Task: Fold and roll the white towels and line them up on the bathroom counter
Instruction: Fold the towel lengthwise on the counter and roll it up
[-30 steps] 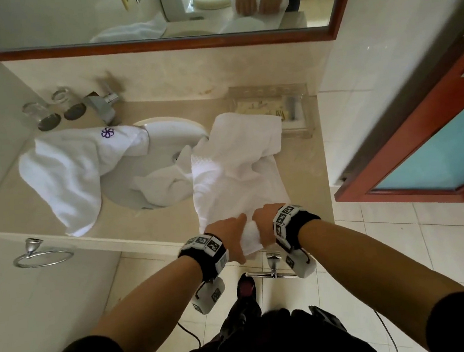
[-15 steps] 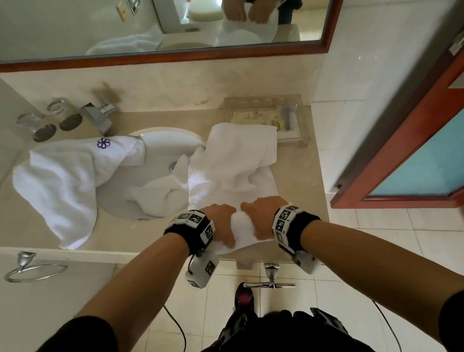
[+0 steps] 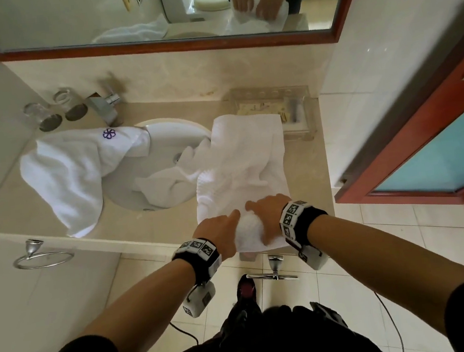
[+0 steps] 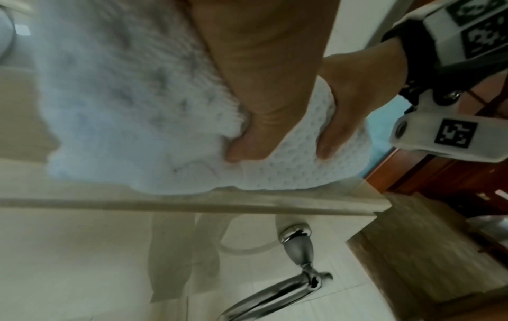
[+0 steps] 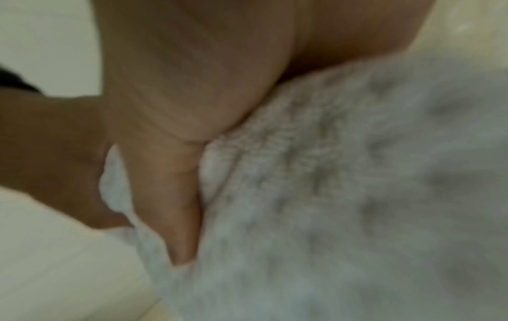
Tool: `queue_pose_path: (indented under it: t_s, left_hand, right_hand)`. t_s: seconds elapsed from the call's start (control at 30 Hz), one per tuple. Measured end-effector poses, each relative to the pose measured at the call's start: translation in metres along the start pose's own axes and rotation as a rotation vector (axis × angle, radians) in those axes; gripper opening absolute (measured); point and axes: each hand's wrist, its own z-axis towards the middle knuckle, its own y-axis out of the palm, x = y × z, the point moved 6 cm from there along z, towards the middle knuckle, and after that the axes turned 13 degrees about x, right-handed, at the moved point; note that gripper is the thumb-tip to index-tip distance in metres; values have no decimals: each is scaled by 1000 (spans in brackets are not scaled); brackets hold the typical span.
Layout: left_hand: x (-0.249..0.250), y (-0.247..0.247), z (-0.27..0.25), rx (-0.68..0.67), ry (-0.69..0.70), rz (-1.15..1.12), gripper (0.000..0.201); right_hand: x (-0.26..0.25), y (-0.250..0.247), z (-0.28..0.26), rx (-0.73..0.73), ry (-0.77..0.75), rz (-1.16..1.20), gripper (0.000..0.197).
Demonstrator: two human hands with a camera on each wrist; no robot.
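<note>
A white waffle towel point(image 3: 240, 157) lies lengthwise on the beige counter point(image 3: 150, 227), right of the sink. Its near end is wound into a thick roll point(image 3: 249, 231) at the counter's front edge. My left hand point(image 3: 221, 233) and right hand point(image 3: 269, 215) grip the roll from either side, fingers over it. In the left wrist view my left hand's thumb point(image 4: 244, 143) digs into the roll point(image 4: 274, 169), and the right hand point(image 4: 343, 104) is beside it. The right wrist view is blurred, showing my right hand point(image 5: 176, 184) on the towel point(image 5: 357, 195). A second white towel with a purple logo point(image 3: 67, 176) lies crumpled on the left.
A small white cloth point(image 3: 166, 185) sits in the sink point(image 3: 169, 133). Two glasses point(image 3: 44, 118) and a faucet point(image 3: 106, 108) stand at the back left, with a clear amenity tray point(image 3: 296, 120) at the back right. A wooden door point(image 3: 422, 141) stands right. Below the counter are a towel ring point(image 3: 41, 256) and a chrome bar point(image 3: 275, 276).
Both hands have turned the towel's near end over itself, and the roll between them has grown thicker and moved slightly away from the front edge. The other towels have not moved.
</note>
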Motion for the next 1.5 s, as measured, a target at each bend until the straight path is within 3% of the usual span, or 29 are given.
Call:
queue_pose_path:
  t_s: [0.07,0.13,0.27,0.4,0.6,0.7,0.8,0.93,1.03,1.1,1.2,1.33,1.5]
  left_hand:
    - [-6,3,-2,12,-21,-14,65]
    - [-8,1,0,1,-25,-23,69]
    - [-3,1,1,-206,36,-3,81]
    - [6,4,-1,-218,16,17,87]
    - [19,22,-9,-116,7,56,65]
    - [16,12,4,-93,65,116,56]
    - [15,-16,35,72,149,187,51]
    - [12,-78,79,391,251,284,46]
    - [6,-117,90,652,261,280,46]
    - [-1,-119,83,763,234,237,55]
    - [-10,-78,56,657,164,186,67]
    - [-9,6,7,216,78,174,71]
    - [0,19,-2,59,23,100,74]
  right_hand:
    - [-7,3,1,100,-93,-79,105]
    - [-13,7,-3,119,-101,-104,109]
    - [-16,15,-7,1,51,11,58]
    - [-10,10,-9,-113,37,7,34]
    - [-5,22,-19,-200,54,77,40]
    - [-4,24,-14,-156,86,127,44]
    - [13,1,-2,24,191,126,54]
    - [37,-59,13,408,269,28,55]
    - [45,-101,16,643,268,-47,49]
    - [39,-111,18,710,225,-95,44]
    - [19,-81,13,691,118,-120,36]
    - [-7,3,1,385,20,-106,36]
    - [-8,40,-7,265,23,-53,58]
